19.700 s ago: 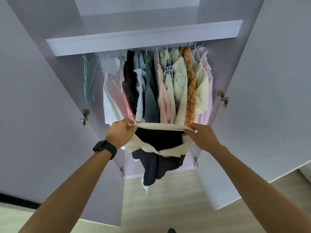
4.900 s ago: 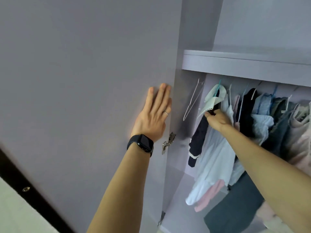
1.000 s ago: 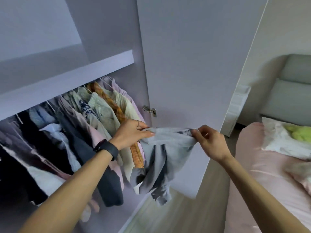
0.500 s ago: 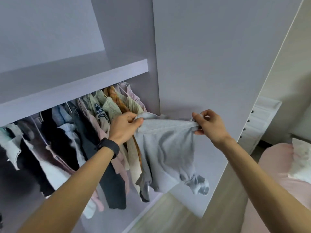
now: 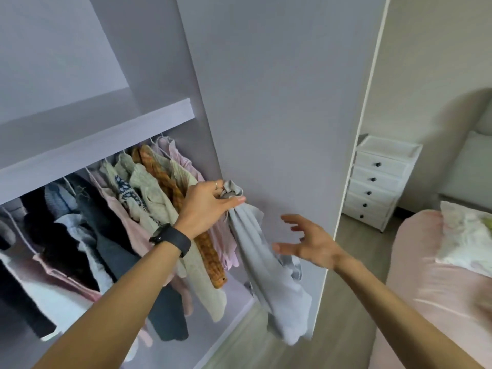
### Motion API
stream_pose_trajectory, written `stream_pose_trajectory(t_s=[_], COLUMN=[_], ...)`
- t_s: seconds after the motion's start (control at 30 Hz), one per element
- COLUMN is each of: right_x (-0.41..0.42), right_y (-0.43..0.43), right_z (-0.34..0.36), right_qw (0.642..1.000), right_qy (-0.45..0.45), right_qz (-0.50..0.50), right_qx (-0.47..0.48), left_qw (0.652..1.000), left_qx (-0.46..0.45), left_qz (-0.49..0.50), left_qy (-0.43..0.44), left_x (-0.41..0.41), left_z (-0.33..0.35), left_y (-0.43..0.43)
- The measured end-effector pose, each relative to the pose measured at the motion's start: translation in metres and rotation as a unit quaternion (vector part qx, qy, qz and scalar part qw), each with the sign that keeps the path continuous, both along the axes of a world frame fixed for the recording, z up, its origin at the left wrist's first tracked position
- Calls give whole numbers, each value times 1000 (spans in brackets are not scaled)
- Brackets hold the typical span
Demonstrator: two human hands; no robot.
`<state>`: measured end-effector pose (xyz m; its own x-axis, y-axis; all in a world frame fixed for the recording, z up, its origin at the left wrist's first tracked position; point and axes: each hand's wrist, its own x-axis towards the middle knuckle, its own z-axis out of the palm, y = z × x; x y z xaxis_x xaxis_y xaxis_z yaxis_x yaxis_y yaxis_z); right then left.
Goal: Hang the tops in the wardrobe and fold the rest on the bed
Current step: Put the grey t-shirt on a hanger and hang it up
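A light grey garment (image 5: 266,275) hangs bunched from my left hand (image 5: 206,206), which grips its top edge in front of the open wardrobe door (image 5: 279,102). My right hand (image 5: 306,242) is beside the cloth with fingers spread, holding nothing. Several tops (image 5: 149,198) hang on a rail under the wardrobe shelf (image 5: 93,139) to the left, among them an orange checked shirt (image 5: 186,217). The pink bed (image 5: 431,294) lies at the right.
A white chest of drawers (image 5: 378,182) stands beyond the door edge. A pale pillow (image 5: 468,235) rests on the bed in front of a grey headboard (image 5: 476,166). Wooden floor (image 5: 346,315) runs between the wardrobe and the bed.
My right hand has let go of the grey garment and opened. The garment, stretched between both hands before, now hangs down from my left hand alone. The view has turned right.
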<state>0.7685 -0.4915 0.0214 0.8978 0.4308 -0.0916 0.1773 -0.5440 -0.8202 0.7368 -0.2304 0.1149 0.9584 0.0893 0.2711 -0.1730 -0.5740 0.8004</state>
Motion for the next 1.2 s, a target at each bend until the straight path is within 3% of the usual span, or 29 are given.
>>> stream_pose_trajectory(t_s=[0.07,0.1,0.2,0.3,0.4,0.47,0.67,0.97,1.1,1.2], right_x=[-1,0,3,5,-14,-33,-59,-109,-106,-77], right_y=[-10,-12,-2,28,82,124,204,318,326,307], right_z=[-37,-51,-70,-77,-75,-80,-82,-62,-51,-19], right_qw=[986,980,988,995,984,962,969,929,928,956], right_qy=[-12,-11,23,-23,26,82,41,35,-48,31], right_qz=[51,60,36,34,174,256,244,363,352,290], right_qx=[-157,-190,-146,-94,-21,-53,-14,-59,-114,-19], left_qw=[997,996,990,984,977,976,970,950,935,880], left_qx=[-71,-93,-130,-151,-164,-158,-116,-141,-82,98], left_qz=[11,18,57,96,136,152,214,267,336,464], left_qy=[-4,-7,-4,4,0,-7,-3,-73,-78,38], left_x=[-7,-11,-33,-64,-93,-108,-158,-207,-233,-258], left_z=[5,8,13,14,13,13,14,55,53,18], left_y=[13,20,48,74,95,108,152,184,220,252])
